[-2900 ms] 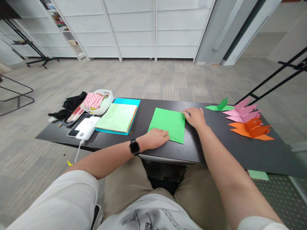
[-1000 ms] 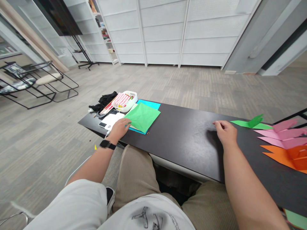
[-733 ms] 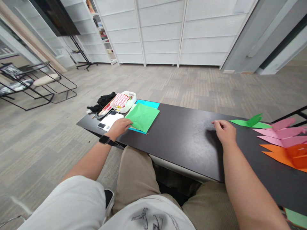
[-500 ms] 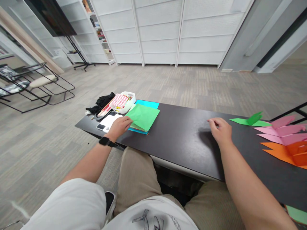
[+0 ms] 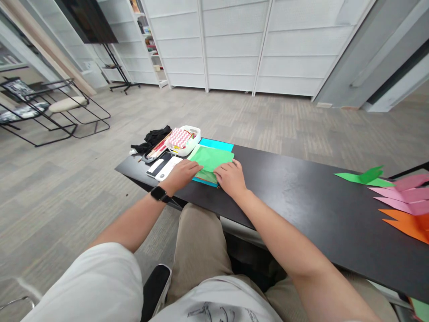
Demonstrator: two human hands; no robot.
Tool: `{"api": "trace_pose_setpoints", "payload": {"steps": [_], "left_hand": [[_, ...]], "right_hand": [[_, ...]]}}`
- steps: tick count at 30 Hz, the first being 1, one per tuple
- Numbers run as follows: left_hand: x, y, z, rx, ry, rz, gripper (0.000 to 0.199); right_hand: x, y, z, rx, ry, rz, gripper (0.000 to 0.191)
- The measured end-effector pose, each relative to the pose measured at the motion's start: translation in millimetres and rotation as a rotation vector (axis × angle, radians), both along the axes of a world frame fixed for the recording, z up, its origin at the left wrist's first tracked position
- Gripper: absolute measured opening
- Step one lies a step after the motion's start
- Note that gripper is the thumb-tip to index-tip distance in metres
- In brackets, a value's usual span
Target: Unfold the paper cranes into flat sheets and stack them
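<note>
A sheet of green paper (image 5: 212, 156) tops a stack of coloured paper on the dark table, its near edge lifted a little. My left hand (image 5: 182, 174), with a black watch at the wrist, pinches the sheet's near left corner. At the near right corner, my right hand (image 5: 232, 177) has its fingers closed on the same sheet. Blue paper (image 5: 217, 144) shows beyond the stack and along its near side. Under the raised edge lies another green layer; the fingertips are partly hidden.
Left of the stack are a white card-like item (image 5: 164, 166), a white basket (image 5: 192, 145) with a pink zigzag packet (image 5: 179, 137), and black cloth (image 5: 153, 138). Folded green (image 5: 365, 176), pink (image 5: 398, 193) and orange (image 5: 409, 223) paper pieces stand along the table's (image 5: 288, 192) right end.
My right hand has come left across the table from near the folded pieces to the green sheet. The sheet's near edge is now raised between both hands. The view has shifted slightly.
</note>
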State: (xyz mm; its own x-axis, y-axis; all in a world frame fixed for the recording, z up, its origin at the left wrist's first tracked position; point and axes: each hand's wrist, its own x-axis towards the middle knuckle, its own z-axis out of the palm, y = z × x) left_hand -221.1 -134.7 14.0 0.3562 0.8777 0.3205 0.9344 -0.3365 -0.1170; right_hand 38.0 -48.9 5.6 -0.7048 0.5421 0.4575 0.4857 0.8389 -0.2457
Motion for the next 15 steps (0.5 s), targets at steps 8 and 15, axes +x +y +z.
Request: {"api": "trace_pose_setpoints", "payload": {"steps": [8,15], "left_hand": [[-25.7,-9.7,-11.0,-0.046,-0.077,0.017,0.033],[-49.2,-15.8,-15.1,-0.06,-0.137,0.039,0.035]], "right_hand": [[-1.9,5.3,1.8,0.001,-0.029,0.001,0.028],[-6.1,4.7,1.5,-0.007,-0.06,0.032,0.027]]}}
